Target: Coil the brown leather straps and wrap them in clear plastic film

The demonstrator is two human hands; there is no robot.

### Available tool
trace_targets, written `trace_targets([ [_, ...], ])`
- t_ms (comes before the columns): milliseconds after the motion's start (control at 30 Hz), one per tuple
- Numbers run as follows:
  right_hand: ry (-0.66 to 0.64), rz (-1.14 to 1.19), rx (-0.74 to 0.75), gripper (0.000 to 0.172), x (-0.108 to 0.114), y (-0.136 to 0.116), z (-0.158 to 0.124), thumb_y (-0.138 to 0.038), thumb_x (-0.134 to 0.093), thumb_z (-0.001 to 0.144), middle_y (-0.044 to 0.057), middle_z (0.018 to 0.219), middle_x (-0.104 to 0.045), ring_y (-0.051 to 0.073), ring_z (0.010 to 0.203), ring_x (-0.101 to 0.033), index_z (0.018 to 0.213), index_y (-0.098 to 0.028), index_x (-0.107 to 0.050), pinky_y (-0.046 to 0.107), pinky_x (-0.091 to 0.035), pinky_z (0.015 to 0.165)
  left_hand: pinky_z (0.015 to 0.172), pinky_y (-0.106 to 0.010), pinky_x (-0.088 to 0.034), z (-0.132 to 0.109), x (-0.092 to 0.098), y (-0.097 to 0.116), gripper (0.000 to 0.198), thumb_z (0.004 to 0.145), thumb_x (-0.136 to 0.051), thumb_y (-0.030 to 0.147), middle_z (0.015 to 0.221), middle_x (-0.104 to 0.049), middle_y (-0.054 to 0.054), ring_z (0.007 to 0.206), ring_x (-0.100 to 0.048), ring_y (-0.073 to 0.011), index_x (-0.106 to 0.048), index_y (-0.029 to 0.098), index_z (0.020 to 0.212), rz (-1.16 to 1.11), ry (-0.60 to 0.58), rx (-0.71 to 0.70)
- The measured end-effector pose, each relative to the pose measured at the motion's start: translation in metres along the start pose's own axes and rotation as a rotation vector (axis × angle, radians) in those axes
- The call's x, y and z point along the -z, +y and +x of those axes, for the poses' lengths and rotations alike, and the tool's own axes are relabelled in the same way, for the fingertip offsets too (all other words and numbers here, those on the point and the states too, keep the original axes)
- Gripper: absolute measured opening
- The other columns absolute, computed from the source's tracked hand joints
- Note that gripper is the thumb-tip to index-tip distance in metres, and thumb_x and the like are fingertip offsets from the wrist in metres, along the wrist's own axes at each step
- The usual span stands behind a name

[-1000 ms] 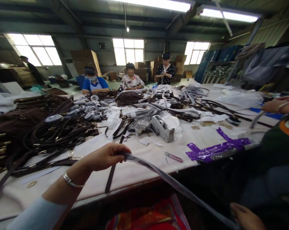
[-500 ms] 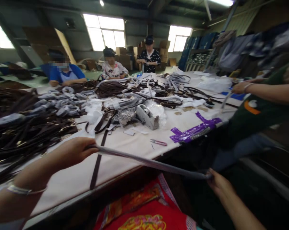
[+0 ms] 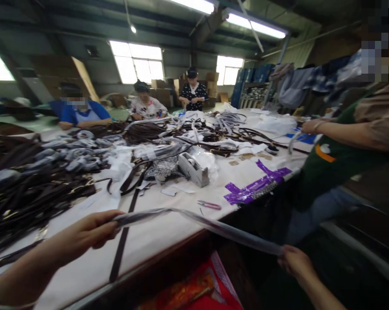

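Note:
A long strap in greyish, see-through wrapping spans the space between my hands, arching a little near its left part. My left hand pinches its left end above the white-covered table. At the other end, my right hand grips the strap beyond the table's front edge. Beneath the strap a dark band crosses the tabletop. Small pink-handled snips lie just behind the strap, near a grey tape dispenser.
Dark straps and wrapped coils are heaped at left. Purple tape sits on the table's front edge. A red bag is below. A person in a green apron stands at right; several others are behind the table.
The strap has gone from nearly straight to slightly arched. Both hands appear lower in view, my left one also further left. The whole scene has shifted a little, showing more of the ceiling.

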State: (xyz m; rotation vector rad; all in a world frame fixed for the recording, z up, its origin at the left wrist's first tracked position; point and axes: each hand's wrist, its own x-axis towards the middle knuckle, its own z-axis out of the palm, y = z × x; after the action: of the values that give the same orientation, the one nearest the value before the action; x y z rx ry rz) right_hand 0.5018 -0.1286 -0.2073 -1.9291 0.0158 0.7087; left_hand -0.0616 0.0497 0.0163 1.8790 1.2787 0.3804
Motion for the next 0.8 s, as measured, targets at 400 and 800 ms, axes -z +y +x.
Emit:
trace_targets([
  [400, -1.206, -0.333, 1.046, 0.032, -0.120, -0.107, -0.241, -0.044, -0.053, 0.095, 0.005, 0.089, -0.073, 0.018, 0.081, -0.066, 0.099, -0.017, -0.070, 0.028, -0.053, 0.077, 0.068, -0.025, -0.045, 0.011, -0.089, 0.096, 0.021, 0.093, -0.050, 0.024, 0.083, -0.069, -0.003, 0.071, -0.058, -0.0145, -0.068, 0.019, 0.103, 0.120, -0.193, -0.468],
  [800, -0.674, -0.344, 1.666, 0.024, -0.139, -0.080, -0.251, -0.021, -0.046, 0.099, 0.006, 0.073, -0.069, 0.017, 0.068, -0.065, 0.092, -0.016, -0.068, 0.025, -0.046, 0.066, 0.078, -0.033, -0.053, -0.008, -0.118, 0.055, 0.013, 0.088, -0.062, 0.016, 0.096, -0.056, -0.008, 0.089, -0.059, -0.0198, -0.067, 0.021, 0.099, 0.136, 0.616, -0.619],
])
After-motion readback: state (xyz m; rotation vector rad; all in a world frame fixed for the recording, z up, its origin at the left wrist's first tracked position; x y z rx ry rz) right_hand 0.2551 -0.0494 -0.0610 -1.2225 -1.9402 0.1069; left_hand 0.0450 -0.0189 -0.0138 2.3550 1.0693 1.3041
